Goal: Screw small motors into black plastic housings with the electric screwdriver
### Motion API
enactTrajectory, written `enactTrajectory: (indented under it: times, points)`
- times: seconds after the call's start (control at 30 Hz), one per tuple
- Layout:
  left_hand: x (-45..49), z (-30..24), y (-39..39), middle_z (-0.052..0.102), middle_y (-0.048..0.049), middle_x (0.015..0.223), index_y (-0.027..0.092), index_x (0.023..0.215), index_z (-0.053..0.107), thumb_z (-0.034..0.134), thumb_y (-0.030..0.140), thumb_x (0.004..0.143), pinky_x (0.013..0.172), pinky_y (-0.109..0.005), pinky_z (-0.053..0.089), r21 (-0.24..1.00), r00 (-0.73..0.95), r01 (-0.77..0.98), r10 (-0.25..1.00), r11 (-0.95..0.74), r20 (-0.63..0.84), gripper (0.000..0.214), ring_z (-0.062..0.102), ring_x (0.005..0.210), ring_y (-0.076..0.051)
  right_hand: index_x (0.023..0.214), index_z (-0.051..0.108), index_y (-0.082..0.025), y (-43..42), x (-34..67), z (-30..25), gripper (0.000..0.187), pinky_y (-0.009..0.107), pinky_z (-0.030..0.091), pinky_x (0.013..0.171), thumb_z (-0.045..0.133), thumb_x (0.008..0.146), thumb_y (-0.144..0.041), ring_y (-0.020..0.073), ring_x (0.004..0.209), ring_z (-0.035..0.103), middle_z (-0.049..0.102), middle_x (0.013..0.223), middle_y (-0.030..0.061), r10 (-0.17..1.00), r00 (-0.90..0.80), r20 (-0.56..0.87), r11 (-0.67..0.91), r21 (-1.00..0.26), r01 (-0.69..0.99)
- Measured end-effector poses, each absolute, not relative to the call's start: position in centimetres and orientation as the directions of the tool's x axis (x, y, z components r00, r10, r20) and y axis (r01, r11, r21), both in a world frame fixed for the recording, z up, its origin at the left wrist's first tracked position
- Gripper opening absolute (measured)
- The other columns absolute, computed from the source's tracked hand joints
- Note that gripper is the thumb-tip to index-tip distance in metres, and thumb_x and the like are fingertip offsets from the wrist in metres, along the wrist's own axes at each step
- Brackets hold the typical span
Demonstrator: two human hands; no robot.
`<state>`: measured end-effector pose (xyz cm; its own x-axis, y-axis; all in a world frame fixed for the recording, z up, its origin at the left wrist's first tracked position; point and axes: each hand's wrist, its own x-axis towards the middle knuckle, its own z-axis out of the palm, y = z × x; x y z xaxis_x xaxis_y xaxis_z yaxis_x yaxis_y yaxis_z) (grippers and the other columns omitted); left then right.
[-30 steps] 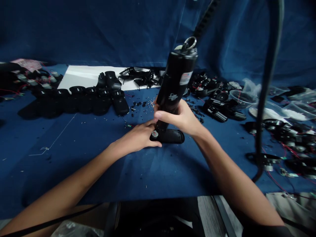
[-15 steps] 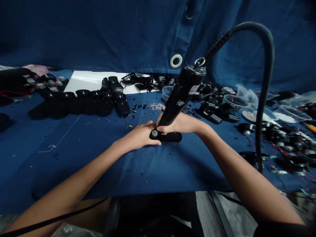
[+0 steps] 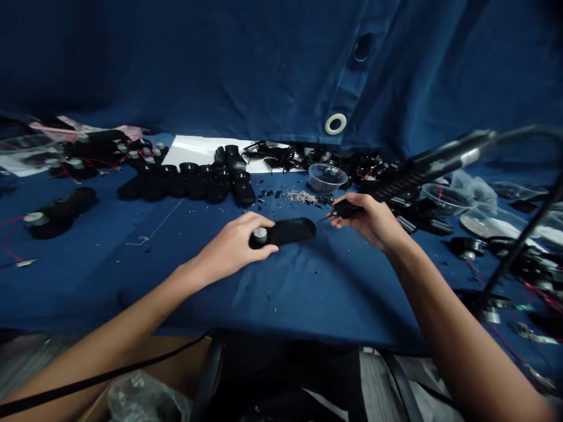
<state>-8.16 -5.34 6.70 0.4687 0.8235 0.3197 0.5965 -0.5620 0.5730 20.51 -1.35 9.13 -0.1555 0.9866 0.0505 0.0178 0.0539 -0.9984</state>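
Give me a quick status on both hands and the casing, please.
Left hand around the casing, at its left end. Right hand gripping driver, tip near the casing's right end. Loose bits beyond, seemingly not in the way.

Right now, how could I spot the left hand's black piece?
On the blue table, find the left hand. It curls around the left end of a black casing, where a round silvery part sits. No other casing is held.
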Motion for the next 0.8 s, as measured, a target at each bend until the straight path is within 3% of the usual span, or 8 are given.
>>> enactTrajectory:
  times: [0.1, 0.2, 0.33, 0.43, 0.57, 0.8]
  points:
    - [-12.6, 9.0, -7.1, 0.060, 0.0005, 0.118, 0.027, 0.105, 0.064, 0.060, 0.049, 0.081, 0.096, -0.031, 0.042, 0.499, 0.343, 0.725, 0.877, -0.474, 0.335, 0.033, 0.057, 0.106, -0.019, 0.081, 0.063, -0.015, -1.8, 21.6, 6.6, 0.025, 0.025, 0.055, 0.059, 0.048, 0.081, -0.035, 0.0162, 0.062, 0.064, 0.069, 0.074, 0.0093, 0.989, -0.062, -0.133, -0.142, -0.969, -0.203]
    - [-18.2, 10.7, -7.7, 0.062, 0.0013, 0.115, 0.029, 0.105, 0.064, 0.059, 0.057, 0.078, 0.092, -0.034, 0.044, 0.409, 0.152, 0.872, 0.942, -0.270, 0.299, 0.040, 0.059, 0.101, -0.020, 0.084, 0.063, -0.014, -2.2, 22.0, 5.2, 0.027, 0.021, 0.056, 0.061, 0.047, 0.084, -0.036, 0.0143, 0.064, 0.065, 0.069, 0.076, 0.0091, 0.949, -0.046, -0.312, -0.308, -0.887, -0.343]
    - [-26.2, 11.4, -6.4, 0.065, -0.0035, 0.105, 0.024, 0.105, 0.065, 0.053, 0.069, 0.074, 0.083, -0.041, 0.046, 0.123, -0.192, 0.977, 0.967, 0.172, 0.168, 0.056, 0.060, 0.090, -0.025, 0.088, 0.062, -0.010, -2.4, 22.4, 3.9, 0.034, 0.023, 0.057, 0.072, 0.046, 0.088, -0.040, 0.0178, 0.079, 0.068, 0.070, 0.090, 0.0168, 0.861, -0.130, -0.492, -0.509, -0.822, -0.256]
    - [-30.6, 10.2, -5.1, 0.064, -0.0079, 0.105, 0.017, 0.110, 0.062, 0.045, 0.073, 0.075, 0.079, -0.038, 0.046, -0.036, -0.275, 0.959, 0.956, 0.280, 0.102, 0.068, 0.059, 0.092, -0.028, 0.085, 0.061, -0.011, -2.2, 22.9, 3.2, 0.040, 0.020, 0.056, 0.059, 0.049, 0.086, -0.049, 0.0142, 0.066, 0.067, 0.069, 0.079, 0.0129, 0.780, -0.196, -0.594, -0.622, -0.769, -0.144]
    - [-33.2, 7.7, -4.1, 0.058, -0.0155, 0.118, 0.010, 0.115, 0.058, 0.035, 0.067, 0.081, 0.077, -0.034, 0.045, -0.078, -0.326, 0.941, 0.945, 0.328, 0.041, 0.071, 0.057, 0.100, -0.031, 0.073, 0.058, -0.012, -1.8, 23.1, 3.0, 0.045, 0.012, 0.042, 0.035, 0.059, 0.078, -0.057, 0.0048, 0.040, 0.050, 0.057, 0.053, 0.0004, 0.672, -0.173, -0.720, -0.736, -0.676, -0.042]
    - [-34.5, 6.0, -3.8, 0.059, -0.0175, 0.114, 0.011, 0.120, 0.054, 0.026, 0.073, 0.081, 0.065, -0.030, 0.043, -0.093, -0.400, 0.910, 0.915, 0.404, 0.058, 0.079, 0.058, 0.092, -0.031, 0.076, 0.058, -0.012, -1.9, 22.8, 3.3, 0.042, 0.010, 0.046, 0.037, 0.063, 0.077, -0.053, 0.0046, 0.041, 0.053, 0.058, 0.054, 0.0007, 0.613, -0.116, -0.782, -0.790, -0.608, -0.079]
